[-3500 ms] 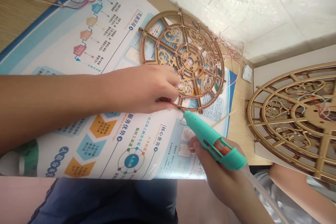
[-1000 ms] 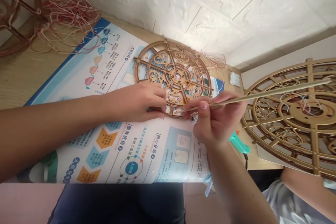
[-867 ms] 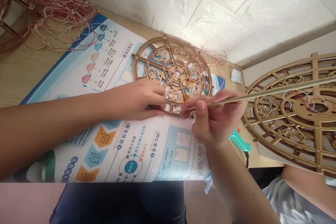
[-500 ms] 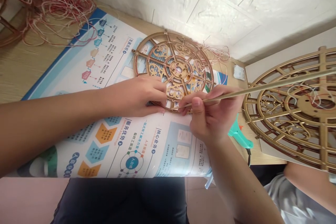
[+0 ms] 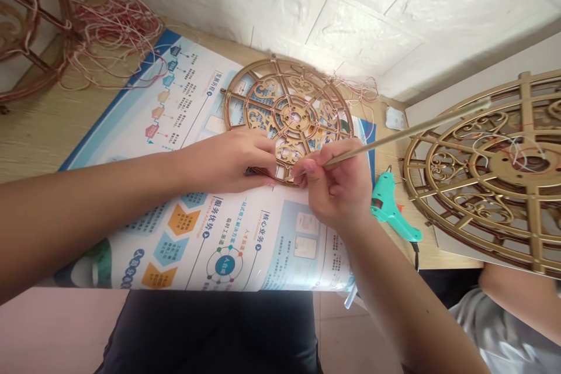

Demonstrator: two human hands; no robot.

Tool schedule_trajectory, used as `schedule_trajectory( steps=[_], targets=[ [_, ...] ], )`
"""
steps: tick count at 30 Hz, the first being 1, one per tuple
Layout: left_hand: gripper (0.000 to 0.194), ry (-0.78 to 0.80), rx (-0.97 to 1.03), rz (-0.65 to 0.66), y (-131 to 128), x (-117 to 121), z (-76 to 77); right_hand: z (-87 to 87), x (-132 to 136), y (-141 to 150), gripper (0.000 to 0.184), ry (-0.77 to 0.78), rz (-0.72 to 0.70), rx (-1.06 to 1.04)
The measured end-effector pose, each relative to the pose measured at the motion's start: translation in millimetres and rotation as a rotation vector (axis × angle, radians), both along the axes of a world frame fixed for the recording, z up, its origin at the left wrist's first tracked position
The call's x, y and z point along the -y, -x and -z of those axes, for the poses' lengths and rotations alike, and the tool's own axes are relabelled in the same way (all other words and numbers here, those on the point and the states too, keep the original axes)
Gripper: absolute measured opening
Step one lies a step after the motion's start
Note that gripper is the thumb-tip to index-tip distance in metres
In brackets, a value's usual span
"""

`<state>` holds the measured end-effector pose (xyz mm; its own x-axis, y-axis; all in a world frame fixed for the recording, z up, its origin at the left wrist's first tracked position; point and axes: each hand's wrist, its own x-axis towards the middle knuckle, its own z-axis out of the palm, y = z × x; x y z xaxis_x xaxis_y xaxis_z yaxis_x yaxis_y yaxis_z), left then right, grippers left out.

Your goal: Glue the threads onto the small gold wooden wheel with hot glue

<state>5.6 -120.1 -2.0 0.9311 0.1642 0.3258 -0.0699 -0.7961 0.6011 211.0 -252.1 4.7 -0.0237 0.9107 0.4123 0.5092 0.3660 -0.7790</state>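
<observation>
A round gold openwork frame (image 5: 286, 114) with scroll patterns and a thin wire near its middle lies on a printed sheet (image 5: 245, 210). My left hand (image 5: 234, 158) holds its near rim, the thumb at the edge and the fingers over the lattice. In my right hand (image 5: 342, 187) is a long thin wooden stick (image 5: 403, 132), pinched between thumb and fingers. The stick slants down to the left, its tip at the near rim beside my left fingertips. My fingers partly hide that section of rim.
A turquoise glue gun (image 5: 394, 210) lies right of my right hand. Larger gold frames stand at right (image 5: 482, 187) and far left (image 5: 48, 17). Tangled red and white wires (image 5: 118, 35) lie at back left. A white wall (image 5: 307, 6) runs behind. Another person's arm (image 5: 519, 298) shows at lower right.
My right hand has shifted left and turned slightly, bringing the stick's far end inward and uncovering more of the glue gun. My left hand stays on the rim. The view has shifted slightly.
</observation>
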Motion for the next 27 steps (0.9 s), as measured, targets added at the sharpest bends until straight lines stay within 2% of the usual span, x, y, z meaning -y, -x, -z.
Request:
schedule_trajectory(
  steps=[19, 27],
  targets=[
    [0.018, -0.04, 0.008, 0.004, 0, 2, -2.9, -2.3, -4, 0, 0.011, 0.011, -0.038, 0.012],
    [0.02, -0.258, 0.014, 0.01, -3, 4, -10.9, -1.3, -8, 0, 0.013, -0.04, -0.041, 0.051]
  ],
)
